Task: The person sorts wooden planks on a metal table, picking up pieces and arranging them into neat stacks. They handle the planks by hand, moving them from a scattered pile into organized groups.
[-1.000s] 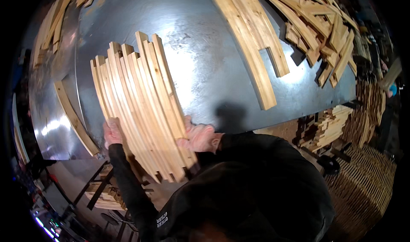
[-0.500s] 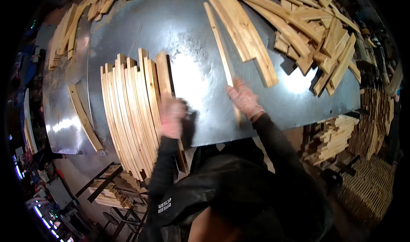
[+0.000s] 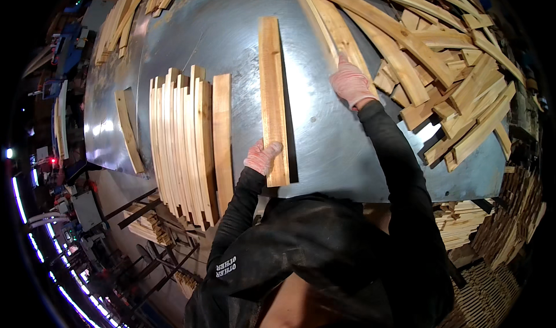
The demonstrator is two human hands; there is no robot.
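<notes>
My left hand (image 3: 263, 157), in a pale pinkish work glove, grips the near end of a flat wooden board (image 3: 272, 79), thumb on its top face. This board points away from me over the metal table (image 3: 243, 55). Farther right, my gloved right hand (image 3: 352, 84) reaches out with its index finger extended along a wooden strip (image 3: 315, 24), its other fingers curled at the strip's near end. A wider board (image 3: 341, 29) lies beside that strip. To the left of my left hand, a single board (image 3: 222, 131) lies beside a row of boards standing on edge (image 3: 179, 142).
A jumbled heap of wooden pieces (image 3: 446, 73) covers the table's right side. One loose slat (image 3: 128, 131) lies at the left, with more pieces (image 3: 119, 24) at the far left. Stacked wood (image 3: 507, 223) stands beyond the right edge; a metal rack (image 3: 145, 218) stands below left.
My left hand has moved right from the board beside the row and now holds another board. My right hand has left the narrow strip it held and moved farther away to another.
</notes>
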